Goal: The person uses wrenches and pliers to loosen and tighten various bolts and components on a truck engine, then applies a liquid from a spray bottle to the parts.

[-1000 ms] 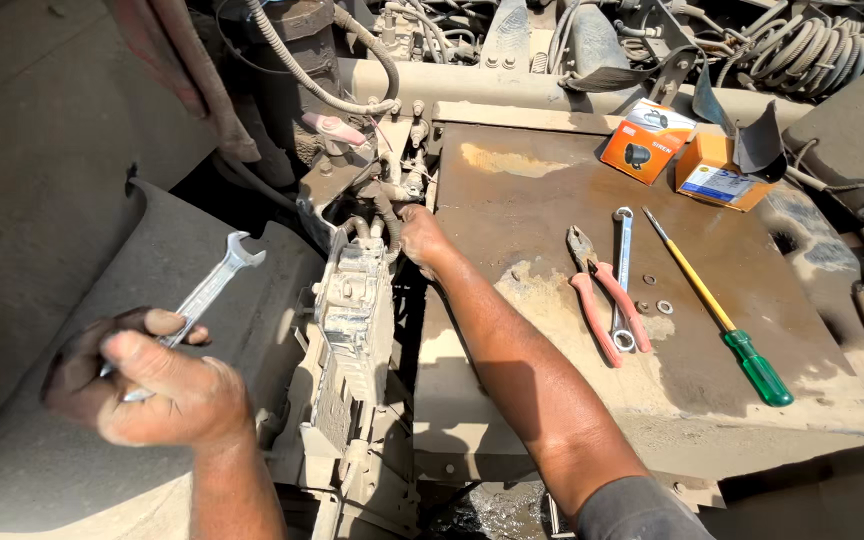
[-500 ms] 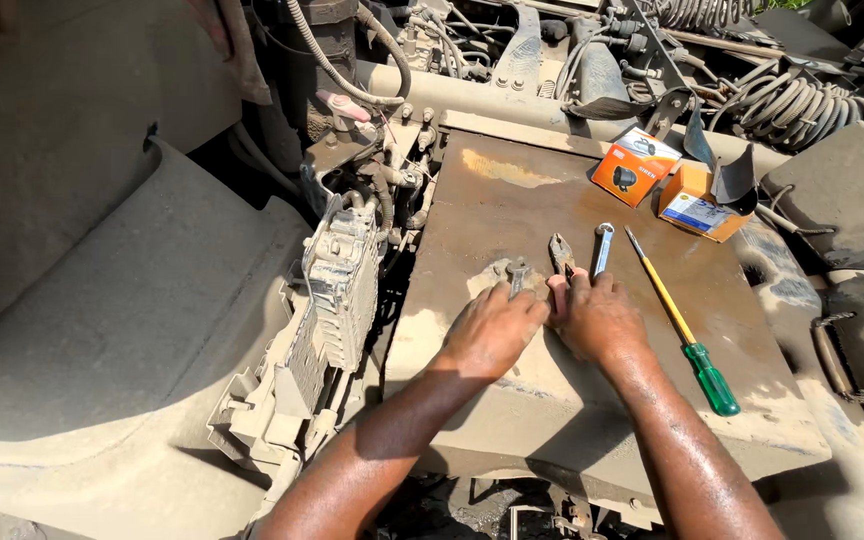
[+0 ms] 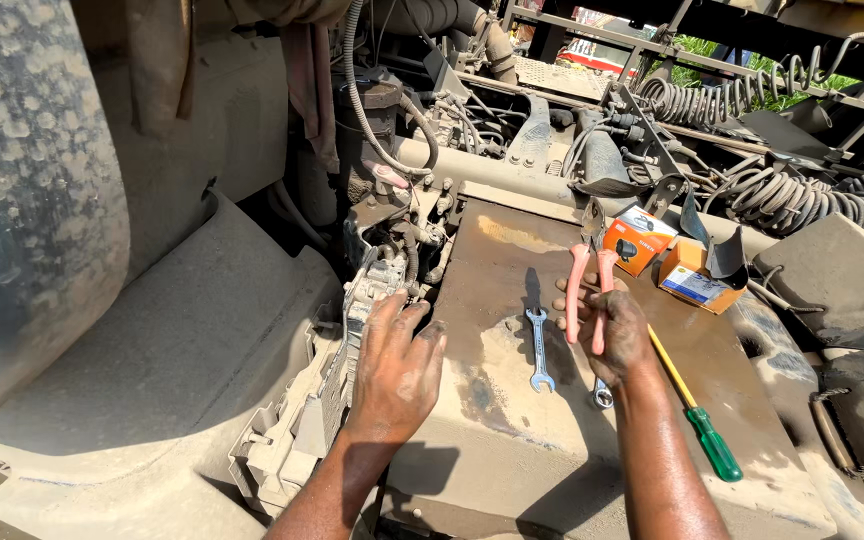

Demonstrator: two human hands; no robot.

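My right hand (image 3: 614, 335) grips a pair of pliers (image 3: 586, 285) with pink handles, the handles pointing away from me above a rusty metal plate (image 3: 512, 400). My left hand (image 3: 397, 365) rests flat, fingers apart, on the plate's left edge beside a dusty grey engine part (image 3: 312, 410). A small combination wrench (image 3: 538, 350) lies on the plate between my hands. Part of a second wrench (image 3: 603, 393) shows under my right wrist. A screwdriver (image 3: 697, 415) with a yellow shaft and green handle lies just to the right of my right forearm.
Two small orange cardboard boxes (image 3: 637, 238) (image 3: 694, 274) stand at the plate's far right corner. Hoses, pipes and coiled black lines (image 3: 752, 190) crowd the back. A large dusty fender panel (image 3: 152, 380) fills the left. A dark pad (image 3: 832, 270) sits at the right.
The wrench has left my left hand and lies on the plate. My right hand has picked up the pliers. My left hand has moved back to the plate's left edge.
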